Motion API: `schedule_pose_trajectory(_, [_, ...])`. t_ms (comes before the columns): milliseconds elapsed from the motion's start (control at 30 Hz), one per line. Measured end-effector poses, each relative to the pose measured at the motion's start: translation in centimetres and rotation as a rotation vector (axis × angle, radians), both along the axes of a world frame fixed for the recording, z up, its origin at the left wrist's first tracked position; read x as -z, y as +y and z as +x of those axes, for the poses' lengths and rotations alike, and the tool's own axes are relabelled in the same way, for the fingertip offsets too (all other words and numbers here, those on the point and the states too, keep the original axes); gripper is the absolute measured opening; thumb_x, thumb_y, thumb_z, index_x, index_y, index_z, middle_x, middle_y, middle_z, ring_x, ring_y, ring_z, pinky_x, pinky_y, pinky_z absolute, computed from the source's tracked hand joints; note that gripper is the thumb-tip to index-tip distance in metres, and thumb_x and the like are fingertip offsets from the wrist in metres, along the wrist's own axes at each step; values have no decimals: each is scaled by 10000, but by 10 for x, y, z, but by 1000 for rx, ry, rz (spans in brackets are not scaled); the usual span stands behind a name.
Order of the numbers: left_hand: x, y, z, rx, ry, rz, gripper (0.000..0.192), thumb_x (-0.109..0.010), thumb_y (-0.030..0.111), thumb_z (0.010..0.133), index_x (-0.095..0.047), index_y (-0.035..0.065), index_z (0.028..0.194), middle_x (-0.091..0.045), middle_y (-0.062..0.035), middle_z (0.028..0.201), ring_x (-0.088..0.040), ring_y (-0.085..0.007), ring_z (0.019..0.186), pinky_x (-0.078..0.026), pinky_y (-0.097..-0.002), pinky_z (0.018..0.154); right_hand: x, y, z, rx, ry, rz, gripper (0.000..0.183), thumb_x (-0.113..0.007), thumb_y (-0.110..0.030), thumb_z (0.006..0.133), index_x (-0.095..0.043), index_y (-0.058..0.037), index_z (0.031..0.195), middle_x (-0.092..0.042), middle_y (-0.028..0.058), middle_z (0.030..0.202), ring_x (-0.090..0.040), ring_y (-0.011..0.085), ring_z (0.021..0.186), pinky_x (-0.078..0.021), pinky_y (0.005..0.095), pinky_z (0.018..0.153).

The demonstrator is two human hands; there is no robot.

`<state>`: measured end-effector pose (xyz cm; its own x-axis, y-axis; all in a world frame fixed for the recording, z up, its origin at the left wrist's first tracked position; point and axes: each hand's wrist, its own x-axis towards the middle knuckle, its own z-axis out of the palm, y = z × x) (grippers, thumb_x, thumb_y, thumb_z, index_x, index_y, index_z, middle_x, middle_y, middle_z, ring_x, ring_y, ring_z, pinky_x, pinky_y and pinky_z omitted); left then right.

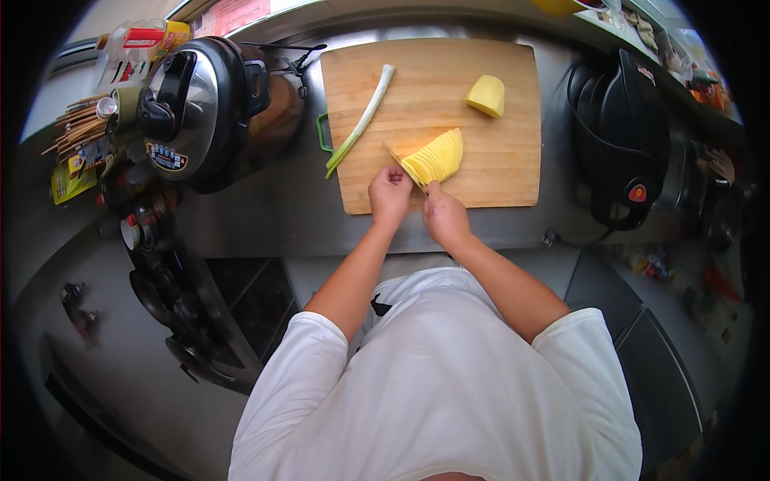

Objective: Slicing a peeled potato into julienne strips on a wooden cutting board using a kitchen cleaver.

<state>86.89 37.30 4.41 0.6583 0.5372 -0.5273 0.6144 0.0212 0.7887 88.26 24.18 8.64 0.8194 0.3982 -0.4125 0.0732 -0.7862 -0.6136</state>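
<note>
My right hand (pixel 446 215) grips a kitchen knife at the front of the wooden cutting board (pixel 505 162). The thin knife blade (pixel 394 154) points away to the upper left, seen nearly edge-on. Just right of it, a fanned row of peeled potato slices (pixel 436 157) leans together. My left hand (pixel 390 193) is on the blade's other side with its fingers curled close to it; whether they pinch something is hidden. A cut chunk of peeled potato (pixel 486 96) rests at the board's upper right. Along the left side lies a green onion stalk (pixel 364 117).
A pressure cooker (pixel 192 111) stands left of the board on the steel counter (pixel 264 222). To the right is a black appliance (pixel 625 138) with a cord and plug (pixel 548 237). Chopsticks (pixel 81 123) and plastic bottles (pixel 141 39) crowd the far left.
</note>
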Motion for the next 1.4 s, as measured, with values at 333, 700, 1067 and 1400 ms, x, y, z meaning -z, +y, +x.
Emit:
schedule_pose_trajectory(333, [4,0,0,5,-8,15,136,-725,94,861,-662,-18,907,-670,-36,761,-597,-93,660,-517,-253,644,-7,-13,-2,-7,-20,-1,119,-555,-93,893,-489,-22,961,-653,240,725,-651,434,680,-507,541,629])
schedule_pose_trajectory(700, [-34,1,-20,154,-48,85,179,-709,89,862,-651,-15,996,-672,-71,856,-619,-136,710,-528,-285,676,-59,-47,16,115,9,45,289,-698,-109,833,-521,-90,1060,-702,142,895,-673,388,793,-527,465,689])
schedule_pose_trajectory(1067, [-142,0,17,989,-319,720,434,-782,144,723,-657,71,1132,-617,-101,1208,-538,-330,1162,-444,-443,979,-83,-70,29,-30,-156,10,504,-759,-78,748,-494,-71,1177,-656,173,940,-640,391,873,-501,486,741])
schedule_pose_trajectory(1400, [-132,-25,8,1143,-340,556,210,-748,109,770,-683,72,966,-647,-77,1022,-602,-288,976,-481,-413,855,-93,-103,18,-23,-59,-98,521,-760,-76,749,-493,-58,1196,-656,174,984,-633,389,937,-500,474,795])
